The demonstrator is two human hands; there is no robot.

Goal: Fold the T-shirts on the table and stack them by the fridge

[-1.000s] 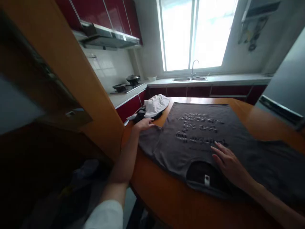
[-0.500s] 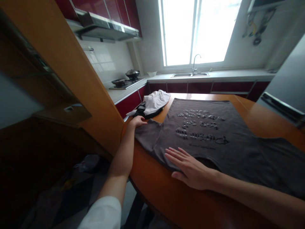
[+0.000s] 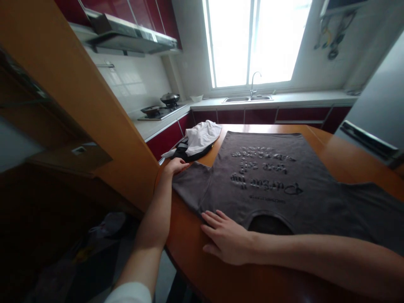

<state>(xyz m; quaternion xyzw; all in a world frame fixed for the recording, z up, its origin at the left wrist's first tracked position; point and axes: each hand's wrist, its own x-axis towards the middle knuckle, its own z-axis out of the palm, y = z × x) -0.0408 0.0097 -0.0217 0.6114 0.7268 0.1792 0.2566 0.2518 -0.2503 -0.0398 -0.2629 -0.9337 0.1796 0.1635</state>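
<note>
One arm [image 3: 303,252] hides some shirt [image 3: 268,179]; our right hand [image 3: 225,237] lies flat, loose; we can't tell if our left hand [image 3: 176,166] grips.

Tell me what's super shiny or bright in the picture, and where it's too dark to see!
Head view: the window is washed out to plain white; head view: glare whitens the far edge of the table, and the letters on the gray shirt glint; head view: the lower left is so dark that things there are hard to make out.

A dark gray shirt [image 3: 268,176] with glossy lettering [image 3: 259,184] lies flat, face up, on the wooden table [image 3: 192,256].
</note>
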